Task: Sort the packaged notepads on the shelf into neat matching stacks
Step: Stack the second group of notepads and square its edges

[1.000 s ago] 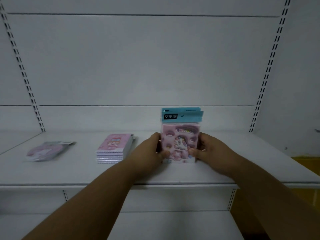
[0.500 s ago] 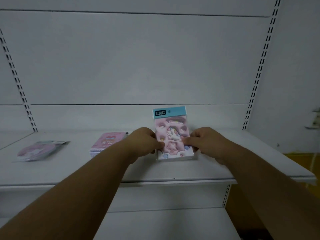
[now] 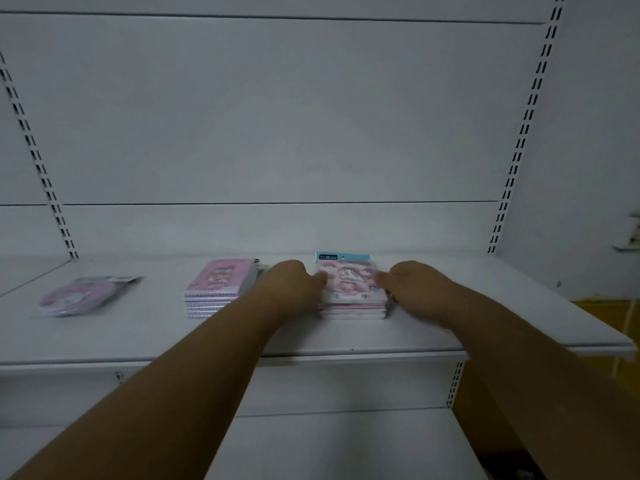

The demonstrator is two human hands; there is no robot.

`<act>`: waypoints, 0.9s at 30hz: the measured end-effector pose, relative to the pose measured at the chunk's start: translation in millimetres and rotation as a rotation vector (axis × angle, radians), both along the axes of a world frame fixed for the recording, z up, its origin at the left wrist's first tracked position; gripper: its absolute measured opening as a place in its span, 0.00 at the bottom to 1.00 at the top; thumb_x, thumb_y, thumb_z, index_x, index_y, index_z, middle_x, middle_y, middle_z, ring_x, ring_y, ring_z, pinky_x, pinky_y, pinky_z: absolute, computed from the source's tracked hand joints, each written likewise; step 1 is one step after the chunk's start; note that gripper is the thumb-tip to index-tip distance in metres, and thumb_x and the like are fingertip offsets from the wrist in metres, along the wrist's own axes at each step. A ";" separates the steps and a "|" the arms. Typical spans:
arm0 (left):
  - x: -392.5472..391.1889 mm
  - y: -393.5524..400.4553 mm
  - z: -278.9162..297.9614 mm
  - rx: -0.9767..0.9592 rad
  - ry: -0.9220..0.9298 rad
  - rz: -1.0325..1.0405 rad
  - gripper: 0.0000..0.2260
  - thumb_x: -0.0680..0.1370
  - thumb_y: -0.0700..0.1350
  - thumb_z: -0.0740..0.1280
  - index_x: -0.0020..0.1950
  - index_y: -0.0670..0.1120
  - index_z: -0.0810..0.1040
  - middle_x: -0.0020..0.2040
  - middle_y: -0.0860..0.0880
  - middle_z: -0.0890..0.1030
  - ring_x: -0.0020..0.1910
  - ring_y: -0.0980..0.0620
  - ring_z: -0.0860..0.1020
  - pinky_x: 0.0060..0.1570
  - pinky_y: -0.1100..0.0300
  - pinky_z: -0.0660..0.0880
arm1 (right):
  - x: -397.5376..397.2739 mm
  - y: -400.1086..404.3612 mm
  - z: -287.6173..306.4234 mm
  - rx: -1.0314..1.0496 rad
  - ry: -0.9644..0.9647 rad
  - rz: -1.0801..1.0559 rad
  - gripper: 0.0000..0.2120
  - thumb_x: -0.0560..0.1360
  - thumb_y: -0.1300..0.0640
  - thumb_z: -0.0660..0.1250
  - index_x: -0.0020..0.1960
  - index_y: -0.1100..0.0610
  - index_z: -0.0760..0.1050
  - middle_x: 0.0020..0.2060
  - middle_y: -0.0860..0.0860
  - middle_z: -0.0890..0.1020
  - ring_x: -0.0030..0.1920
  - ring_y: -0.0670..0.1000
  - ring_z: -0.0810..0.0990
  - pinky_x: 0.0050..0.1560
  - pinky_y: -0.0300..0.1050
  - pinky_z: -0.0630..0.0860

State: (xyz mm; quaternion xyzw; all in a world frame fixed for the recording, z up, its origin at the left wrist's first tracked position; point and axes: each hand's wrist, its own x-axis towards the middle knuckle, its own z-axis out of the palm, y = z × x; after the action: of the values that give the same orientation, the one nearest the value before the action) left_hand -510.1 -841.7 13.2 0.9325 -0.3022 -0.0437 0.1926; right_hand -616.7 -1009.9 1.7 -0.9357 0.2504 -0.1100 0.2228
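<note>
A white metal shelf [image 3: 450, 327] runs across the view, seen from above and in front, with a plain white back panel [image 3: 277, 116] behind it and slotted uprights at either side.

Right of centre lies a unicorn stack [image 3: 351, 296]: several pink packaged notepads lying flat, the top one showing a blue header card at its far end. The left hand [image 3: 289, 284] is at the stack's left edge and the right hand [image 3: 412, 284] at its right edge. Both hands have their fingers curled in, with the thumbs lying on the top pack, so they grip the stack between them from the two sides. Bare forearms reach in from the bottom corners of the view.

Just left of the left hand sits a spiral stack [image 3: 218, 289] of pink notebooks, lying flat and apart from the held one. Farther left, well apart, a lone round pink pack [image 3: 78, 296] lies flat on the shelf, blurred.

A lower shelf [image 3: 346, 445] shows beneath. At the far right edge, something yellow [image 3: 602, 317] stands beyond the shelving.
</note>
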 end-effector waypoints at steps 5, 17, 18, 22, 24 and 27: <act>-11.1 23.4 -13.2 -0.016 -0.108 -0.065 0.21 0.79 0.62 0.58 0.43 0.45 0.78 0.39 0.47 0.80 0.37 0.52 0.77 0.38 0.58 0.72 | -32.4 4.0 -8.0 -0.141 -0.035 0.143 0.19 0.79 0.40 0.58 0.36 0.51 0.70 0.34 0.48 0.74 0.35 0.46 0.71 0.35 0.41 0.65; -12.4 20.4 -23.9 0.003 -0.232 -0.096 0.13 0.78 0.54 0.66 0.49 0.45 0.82 0.46 0.47 0.83 0.45 0.49 0.79 0.47 0.57 0.77 | -30.8 -0.4 -16.2 -0.284 -0.058 0.254 0.10 0.77 0.48 0.66 0.40 0.51 0.72 0.33 0.43 0.72 0.34 0.41 0.70 0.33 0.34 0.62; -12.0 19.1 -25.0 0.005 -0.240 -0.093 0.13 0.78 0.54 0.65 0.49 0.45 0.81 0.46 0.47 0.83 0.44 0.49 0.78 0.45 0.58 0.76 | -30.0 -0.4 -16.4 -0.293 -0.061 0.250 0.10 0.77 0.49 0.65 0.40 0.51 0.72 0.33 0.43 0.72 0.34 0.41 0.69 0.33 0.34 0.62; -11.4 15.1 -28.5 0.023 -0.262 -0.077 0.12 0.79 0.54 0.63 0.50 0.46 0.79 0.43 0.48 0.80 0.41 0.50 0.76 0.42 0.59 0.74 | -27.7 1.1 -19.3 -0.316 -0.075 0.230 0.09 0.78 0.50 0.65 0.42 0.52 0.72 0.33 0.42 0.69 0.39 0.47 0.70 0.34 0.36 0.61; -11.0 13.9 -29.4 0.033 -0.276 -0.070 0.12 0.80 0.54 0.63 0.50 0.46 0.79 0.41 0.50 0.78 0.41 0.50 0.76 0.42 0.58 0.73 | -27.4 1.2 -20.2 -0.322 -0.082 0.228 0.08 0.78 0.50 0.65 0.42 0.52 0.72 0.33 0.42 0.70 0.40 0.47 0.71 0.34 0.35 0.61; -11.4 13.3 -29.1 0.044 -0.292 -0.070 0.12 0.80 0.54 0.62 0.50 0.47 0.77 0.40 0.51 0.75 0.40 0.51 0.74 0.41 0.59 0.71 | -27.1 0.5 -19.1 -0.299 -0.088 0.225 0.08 0.78 0.50 0.66 0.43 0.53 0.73 0.33 0.42 0.71 0.37 0.46 0.70 0.34 0.33 0.62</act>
State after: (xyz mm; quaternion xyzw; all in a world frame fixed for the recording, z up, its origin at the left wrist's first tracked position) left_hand -521.6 -828.4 -15.9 0.9219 -0.3583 0.0789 0.1244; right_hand -643.7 -1009.4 -17.4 -0.9747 0.1152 -0.1615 0.1029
